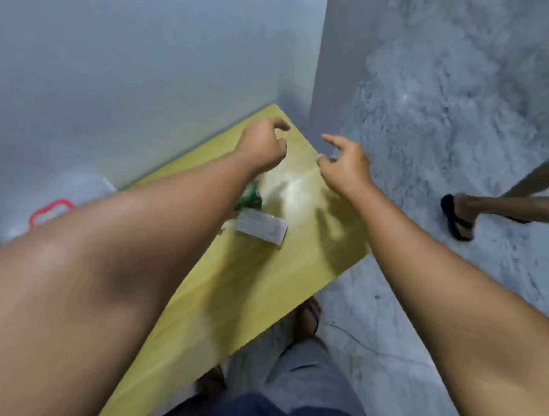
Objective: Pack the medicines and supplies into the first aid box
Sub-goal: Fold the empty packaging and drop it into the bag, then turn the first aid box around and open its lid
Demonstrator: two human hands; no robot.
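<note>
Against a pale grey wall (131,49) stands a narrow yellow-green table (244,287) with a smooth, faintly wood-grained top; a bright glare sits on it near the far end. To the right the floor (437,122) is rough, mottled grey concrete, and another person's sandalled foot (459,219) rests on it near the right edge.

Both bare forearms reach over the table. The left hand (263,144) hovers above the far end with fingers loosely curled and nothing in them. The right hand (348,167), near the table's right edge, has its fingers spread apart and is likewise empty.

On the tabletop, partly under the left forearm, lie a white medicine box (261,228) and, just beyond it, a green packet (251,199). Print on the white box is too blurred to read.

At the left, behind the left arm, a whitish shape with a red handle (51,211) is possibly the first aid box; the blur leaves that uncertain.
</note>
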